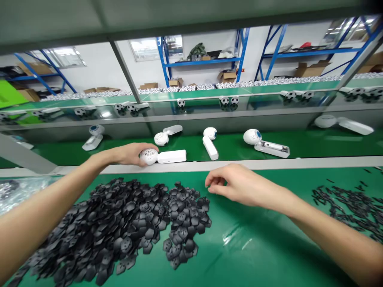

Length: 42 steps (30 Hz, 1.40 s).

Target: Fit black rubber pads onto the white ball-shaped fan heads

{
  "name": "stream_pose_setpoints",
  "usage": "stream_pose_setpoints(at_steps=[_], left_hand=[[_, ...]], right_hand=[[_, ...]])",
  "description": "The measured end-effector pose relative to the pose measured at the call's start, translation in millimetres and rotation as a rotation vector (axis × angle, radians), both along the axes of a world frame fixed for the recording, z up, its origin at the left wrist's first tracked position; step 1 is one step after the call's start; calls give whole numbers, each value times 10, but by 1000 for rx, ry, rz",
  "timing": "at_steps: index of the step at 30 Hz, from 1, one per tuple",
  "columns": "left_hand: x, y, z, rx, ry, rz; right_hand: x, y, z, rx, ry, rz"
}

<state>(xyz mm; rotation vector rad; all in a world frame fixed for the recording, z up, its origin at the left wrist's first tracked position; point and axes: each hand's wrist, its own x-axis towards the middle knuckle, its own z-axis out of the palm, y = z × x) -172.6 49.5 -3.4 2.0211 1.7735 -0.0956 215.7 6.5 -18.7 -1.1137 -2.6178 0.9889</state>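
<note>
My left hand [134, 154] is closed round the white, slotted ball head [149, 157] of a device, at the rim of the green belt. A white rectangular body [172, 156] extends from this ball to the right. Over the near green table, my right hand [229, 182] has its fingers curled in and the thumb near the fingertips; whatever may be between them is hidden. To its left lies a big heap of dark, five-sided plastic pieces [119, 223], with a smaller heap [185, 219] beside it.
More white ball-headed devices, such as one with an uncovered body [272, 148], lie along the green belt [185, 149]. Thin black pieces [353, 205] are scattered at right. A pale ledge [269, 163] divides belt and table. A shelf [191, 113] behind carries black-and-white balls.
</note>
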Motion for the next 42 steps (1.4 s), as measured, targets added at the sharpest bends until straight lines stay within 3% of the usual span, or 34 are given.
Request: stream_pose_setpoints(at_steps=[4,9,12,19,24,31,37,39,42], left_hand=[[152,-123,109,87,-53,9],[525,-283,408,218,-214,42],[766,-341,470,319,-364,78],[1275,-389,377,488,-645,151],[1476,-464,284,478,-487,165],[1511,-540,275,495,-431,219],[1508,-608,272,515,-401,198],[1501,-636,266,503,-400,219],[1492,-670,263,474,-413,238]], right_hand=[[-108,-39,-174,13,-34,19],[-144,-33,-256,67,-32,61],[-140,-13,-289,105,-21,103],[-126,26,-353,173,-4,202],[-167,8,-399,248,-35,228],[-282,-190,-398,400,-234,167],[-362,-265,-246,423,-428,94],[-249,-195,-155,406,-515,43],[144,-14,16,375,-681,-99]])
